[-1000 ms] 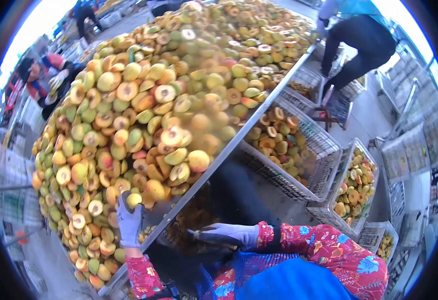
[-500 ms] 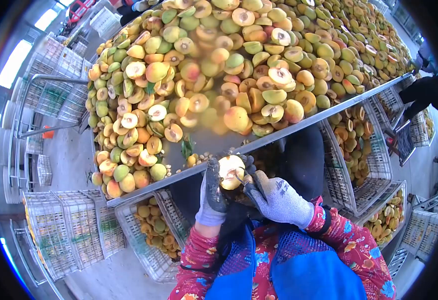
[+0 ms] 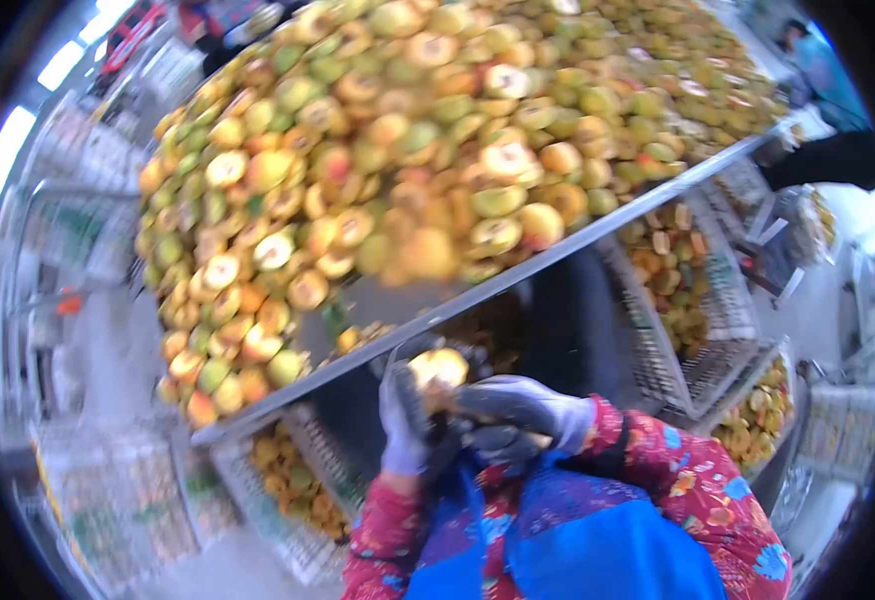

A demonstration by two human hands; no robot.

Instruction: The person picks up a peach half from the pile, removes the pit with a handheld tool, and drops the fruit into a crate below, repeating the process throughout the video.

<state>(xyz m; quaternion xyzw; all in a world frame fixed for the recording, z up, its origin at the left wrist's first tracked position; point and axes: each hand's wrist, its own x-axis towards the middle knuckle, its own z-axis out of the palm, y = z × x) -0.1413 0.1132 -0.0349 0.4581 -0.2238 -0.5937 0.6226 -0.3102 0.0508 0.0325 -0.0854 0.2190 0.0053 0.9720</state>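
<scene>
A cut peach half [image 3: 438,368], pale flesh facing up, is in my left hand [image 3: 405,415], gloved in grey and dark coating, with the fingers wrapped round its side. My right hand [image 3: 526,412], in the same kind of glove, is closed close against the fruit's lower right. A small pitting tool is in its grip; motion blur mostly hides the tool now, though its thin metal tip shows in the earlier view. Both hands are in front of my blue apron, just below the metal table edge [image 3: 518,272].
A large heap of peach halves [image 3: 288,170] covers the table. Crates of fruit stand below the edge, one at left [image 3: 293,490] and others at right [image 3: 673,300]. Stacked white crates [image 3: 108,490] are at lower left. Another person's dark sleeve [image 3: 828,160] shows at right.
The view has shifted, and the table appears farther left. Both hands with the peach half have drawn lower, nearer my body. My right hand has turned across the front of the fruit.
</scene>
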